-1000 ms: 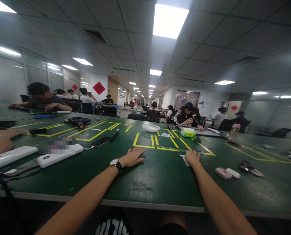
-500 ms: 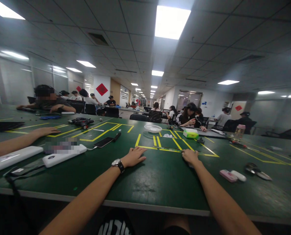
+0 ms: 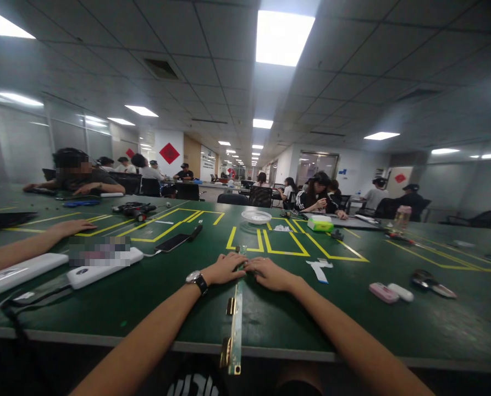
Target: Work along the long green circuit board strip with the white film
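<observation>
A long, narrow circuit board (image 3: 237, 313) with gold-coloured flex tabs along its left side points toward me, its near end reaching past the table's front edge. Close to its far end, my left hand (image 3: 224, 269) grips it from the left, with a watch on that wrist. My right hand (image 3: 272, 273) meets it from the right, fingers bent onto the same stretch of board. The fingers hide part of the strip there. To the right of my right hand lies a white flat ribbon cable (image 3: 320, 271) with a blue end.
Yellow tape outlines (image 3: 286, 253) mark the green table (image 3: 166, 308). Beyond my hands stand a white basket (image 3: 256, 218) and a green-and-white packet (image 3: 320, 223). Left are a phone (image 3: 174, 242), a white power strip (image 3: 105, 268) and another person's arm (image 3: 51, 236). A pink case (image 3: 383, 292) lies right.
The circuit board lay crosswise near the tape; now it points toward me. My right hand has moved left to meet my left hand, uncovering the white ribbon cable.
</observation>
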The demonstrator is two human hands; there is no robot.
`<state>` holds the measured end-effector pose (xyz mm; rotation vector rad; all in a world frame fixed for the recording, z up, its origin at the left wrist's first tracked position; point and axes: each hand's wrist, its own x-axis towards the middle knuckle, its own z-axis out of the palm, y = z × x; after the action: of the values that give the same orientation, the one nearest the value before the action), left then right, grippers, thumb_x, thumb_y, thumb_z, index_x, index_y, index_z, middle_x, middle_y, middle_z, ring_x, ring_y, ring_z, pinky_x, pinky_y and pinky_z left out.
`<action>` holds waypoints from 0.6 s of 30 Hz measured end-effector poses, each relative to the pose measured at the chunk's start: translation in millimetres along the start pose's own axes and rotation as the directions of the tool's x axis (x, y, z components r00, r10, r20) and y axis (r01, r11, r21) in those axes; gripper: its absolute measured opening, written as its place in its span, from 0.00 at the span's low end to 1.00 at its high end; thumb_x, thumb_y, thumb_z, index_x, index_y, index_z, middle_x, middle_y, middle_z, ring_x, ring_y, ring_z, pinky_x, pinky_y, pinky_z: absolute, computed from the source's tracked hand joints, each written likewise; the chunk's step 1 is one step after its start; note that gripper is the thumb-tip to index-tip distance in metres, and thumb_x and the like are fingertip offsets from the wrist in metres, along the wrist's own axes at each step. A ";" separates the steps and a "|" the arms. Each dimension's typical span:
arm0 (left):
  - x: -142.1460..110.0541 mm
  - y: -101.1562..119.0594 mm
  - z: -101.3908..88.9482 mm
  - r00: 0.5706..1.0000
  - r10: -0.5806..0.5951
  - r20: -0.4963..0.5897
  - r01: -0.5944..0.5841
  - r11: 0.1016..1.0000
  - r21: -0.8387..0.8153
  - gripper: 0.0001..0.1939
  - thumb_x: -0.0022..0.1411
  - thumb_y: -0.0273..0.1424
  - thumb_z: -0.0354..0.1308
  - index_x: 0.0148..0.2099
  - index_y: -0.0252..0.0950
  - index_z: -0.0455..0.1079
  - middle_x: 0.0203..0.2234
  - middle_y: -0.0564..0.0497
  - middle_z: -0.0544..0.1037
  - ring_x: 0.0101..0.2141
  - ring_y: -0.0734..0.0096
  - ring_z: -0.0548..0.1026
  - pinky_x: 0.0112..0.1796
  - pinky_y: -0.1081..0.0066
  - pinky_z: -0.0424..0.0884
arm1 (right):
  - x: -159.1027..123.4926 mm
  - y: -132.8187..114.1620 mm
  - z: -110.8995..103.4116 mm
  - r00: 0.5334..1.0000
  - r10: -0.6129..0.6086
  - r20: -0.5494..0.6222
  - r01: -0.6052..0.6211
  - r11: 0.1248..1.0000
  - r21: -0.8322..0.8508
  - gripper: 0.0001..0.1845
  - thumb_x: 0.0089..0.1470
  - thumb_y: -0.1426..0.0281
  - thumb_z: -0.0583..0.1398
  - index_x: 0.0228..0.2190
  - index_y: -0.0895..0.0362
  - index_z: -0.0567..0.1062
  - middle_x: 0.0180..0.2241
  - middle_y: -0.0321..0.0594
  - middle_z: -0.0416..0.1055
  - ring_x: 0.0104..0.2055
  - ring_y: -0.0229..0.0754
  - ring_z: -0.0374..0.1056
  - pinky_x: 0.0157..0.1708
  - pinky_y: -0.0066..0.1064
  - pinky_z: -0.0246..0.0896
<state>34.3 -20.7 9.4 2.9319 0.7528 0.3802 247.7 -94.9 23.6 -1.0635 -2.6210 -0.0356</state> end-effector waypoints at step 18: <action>0.2 -7.1 4.0 0.987 -0.142 0.077 0.139 0.989 0.049 0.31 0.65 0.53 0.42 0.64 0.43 0.53 0.62 0.44 0.55 0.59 0.49 0.52 0.51 0.47 0.51 | -69.8 70.9 -39.8 0.524 0.850 -0.059 -0.825 0.488 -0.285 0.17 0.52 0.72 0.54 0.43 0.60 0.75 0.45 0.52 0.71 0.47 0.47 0.67 0.45 0.34 0.60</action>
<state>32.2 -14.5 4.5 2.8910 0.9606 0.2354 354.3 -96.3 34.3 -2.4009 -1.8704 -0.1418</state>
